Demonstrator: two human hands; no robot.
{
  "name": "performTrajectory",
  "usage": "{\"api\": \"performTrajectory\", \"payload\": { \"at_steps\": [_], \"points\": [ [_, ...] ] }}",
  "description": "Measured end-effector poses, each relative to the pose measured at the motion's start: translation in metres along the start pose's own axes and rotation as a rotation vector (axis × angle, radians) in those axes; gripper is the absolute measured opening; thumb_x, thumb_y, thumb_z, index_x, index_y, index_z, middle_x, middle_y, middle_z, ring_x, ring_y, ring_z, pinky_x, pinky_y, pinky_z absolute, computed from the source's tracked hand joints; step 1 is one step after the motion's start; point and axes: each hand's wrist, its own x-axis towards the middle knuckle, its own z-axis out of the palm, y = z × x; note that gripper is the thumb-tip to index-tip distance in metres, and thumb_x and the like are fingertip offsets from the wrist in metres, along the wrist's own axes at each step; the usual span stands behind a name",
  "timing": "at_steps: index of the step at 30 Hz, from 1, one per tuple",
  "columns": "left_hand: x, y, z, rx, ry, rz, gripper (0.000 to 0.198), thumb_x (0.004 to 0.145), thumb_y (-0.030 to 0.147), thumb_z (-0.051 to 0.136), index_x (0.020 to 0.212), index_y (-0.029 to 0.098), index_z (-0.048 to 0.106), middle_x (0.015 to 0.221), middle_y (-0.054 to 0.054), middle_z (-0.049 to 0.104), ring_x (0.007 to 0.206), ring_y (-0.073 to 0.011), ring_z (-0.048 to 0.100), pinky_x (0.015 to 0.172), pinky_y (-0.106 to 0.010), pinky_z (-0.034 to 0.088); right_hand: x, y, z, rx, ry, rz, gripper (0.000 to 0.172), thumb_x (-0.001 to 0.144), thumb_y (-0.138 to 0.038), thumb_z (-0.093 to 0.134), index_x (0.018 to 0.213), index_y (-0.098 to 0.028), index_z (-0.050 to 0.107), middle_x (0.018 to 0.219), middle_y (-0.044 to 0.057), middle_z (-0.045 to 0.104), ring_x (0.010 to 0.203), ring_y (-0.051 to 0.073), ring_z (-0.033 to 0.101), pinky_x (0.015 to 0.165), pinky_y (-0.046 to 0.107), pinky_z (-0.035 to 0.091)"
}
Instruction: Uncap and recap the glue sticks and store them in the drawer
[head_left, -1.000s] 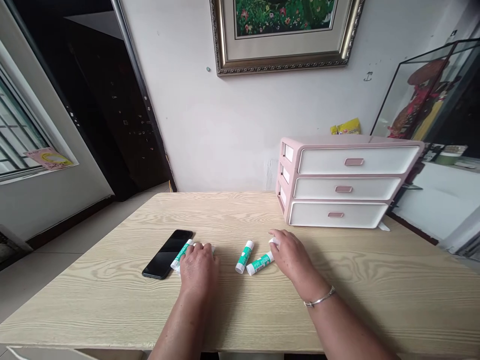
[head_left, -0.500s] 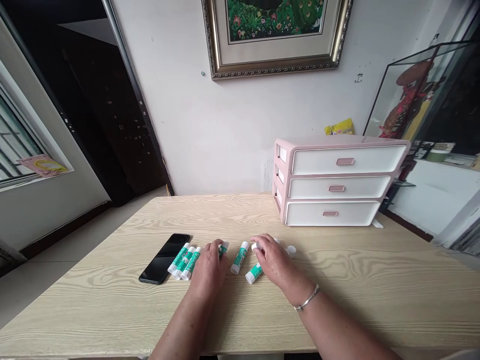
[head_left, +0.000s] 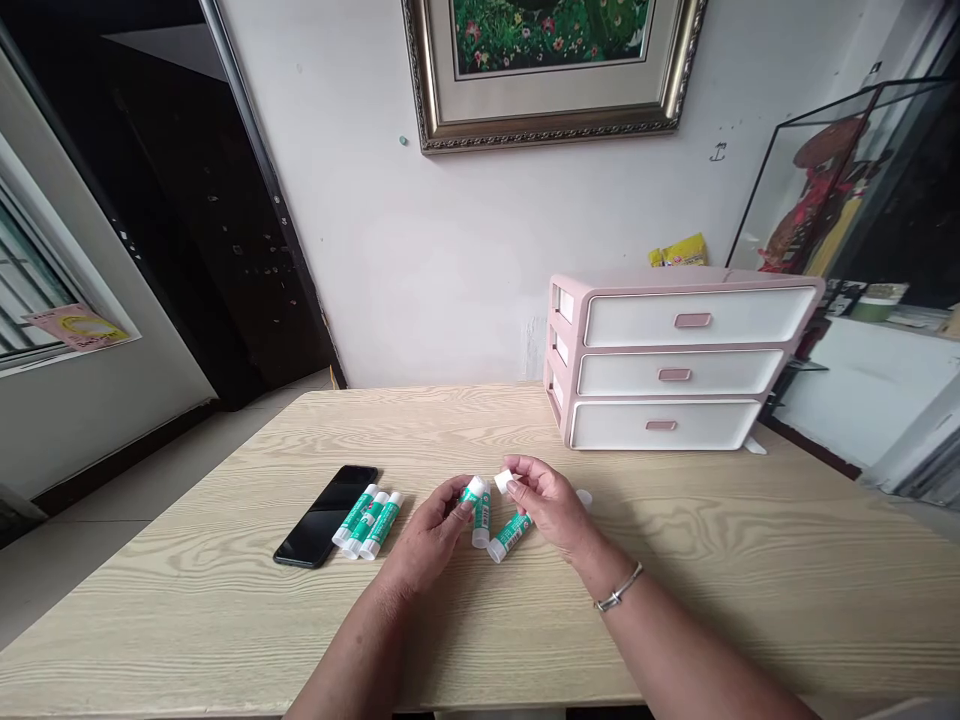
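Note:
My left hand (head_left: 433, 530) is closed around a green-and-white glue stick (head_left: 472, 491), its white end tilted up toward the right. Between the thumb and fingers of my right hand (head_left: 551, 505) is a small white cap (head_left: 504, 481), a short way from that end. Just behind the held stick, another glue stick (head_left: 482, 522) lies on the table. A further glue stick (head_left: 508, 538) lies slanted below my right hand, its far end hidden by the fingers. Beyond that hand a white cap (head_left: 584, 497) shows in part. Left of my left hand, several glue sticks (head_left: 367, 522) lie side by side.
A black phone (head_left: 327, 516) lies on the wooden table (head_left: 225, 610), beside the row of sticks. At the back right stands a pink-and-white drawer unit (head_left: 675, 372), with a yellow packet (head_left: 679, 251) behind its top. A framed picture (head_left: 551, 130) hangs on the wall.
My left hand has picked up a glue stick and moved it right, toward my right hand. My right hand has lifted the white cap and turned it toward the stick.

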Motion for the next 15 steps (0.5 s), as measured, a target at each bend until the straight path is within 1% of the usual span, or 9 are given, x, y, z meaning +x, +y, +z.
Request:
{"api": "performTrajectory", "payload": {
  "at_steps": [2,4,7,9,12,15],
  "points": [
    [-0.0002,0.0003,0.0003,-0.011,0.000,-0.017,0.054,0.089,0.049,0.058,0.134,0.019,0.058,0.122,-0.009,0.067,0.093,-0.0193,0.061,0.068,-0.026,0.045,-0.0020,-0.0046,0.0017,0.025,-0.020,0.005,0.038,0.074,-0.040,0.074,0.104,-0.018,0.068,0.080,0.001,0.065,0.063,0.011,0.053,0.055,0.024,0.046],
    [-0.0004,-0.0001,0.0004,-0.017,0.018,-0.041,0.051,0.087,0.042,0.060,0.132,0.018,0.059,0.122,-0.009,0.067,0.091,-0.0192,0.061,0.069,-0.026,0.044,-0.0037,-0.0071,0.0037,0.045,-0.029,0.002,0.039,0.074,-0.040,0.075,0.105,-0.018,0.068,0.082,0.001,0.066,0.063,0.011,0.054,0.055,0.024,0.046],
    [-0.0014,-0.0012,0.0008,-0.020,0.030,-0.049,0.049,0.082,0.026,0.061,0.130,0.017,0.061,0.108,-0.008,0.070,0.087,-0.0181,0.061,0.071,-0.027,0.044,-0.0049,-0.0062,0.0058,0.060,-0.042,0.001,0.040,0.074,-0.038,0.074,0.108,-0.018,0.067,0.091,0.003,0.067,0.065,0.010,0.054,0.056,0.024,0.047],
    [-0.0023,-0.0013,0.0016,-0.030,0.007,-0.032,0.050,0.078,0.019,0.059,0.128,0.017,0.062,0.104,-0.006,0.070,0.086,-0.0174,0.060,0.072,-0.026,0.045,-0.0048,-0.0036,0.0060,0.057,-0.053,0.004,0.040,0.075,-0.038,0.073,0.109,-0.018,0.067,0.095,0.004,0.067,0.066,0.010,0.055,0.056,0.024,0.046],
    [-0.0035,0.0000,0.0029,-0.070,-0.004,-0.010,0.047,0.076,0.017,0.057,0.122,0.017,0.064,0.105,-0.006,0.070,0.084,-0.0162,0.060,0.069,-0.025,0.045,-0.0043,-0.0006,0.0044,0.035,-0.044,-0.005,0.040,0.077,-0.038,0.072,0.111,-0.017,0.067,0.093,0.004,0.067,0.067,0.010,0.054,0.057,0.024,0.046],
    [-0.0044,0.0025,0.0032,-0.091,0.020,-0.008,0.041,0.078,0.020,0.058,0.118,0.016,0.066,0.102,-0.006,0.069,0.074,-0.0135,0.056,0.061,-0.023,0.042,-0.0043,-0.0007,0.0027,0.026,-0.026,-0.013,0.040,0.077,-0.037,0.072,0.111,-0.017,0.067,0.091,0.003,0.066,0.069,0.011,0.055,0.058,0.024,0.047]
  ]
}}
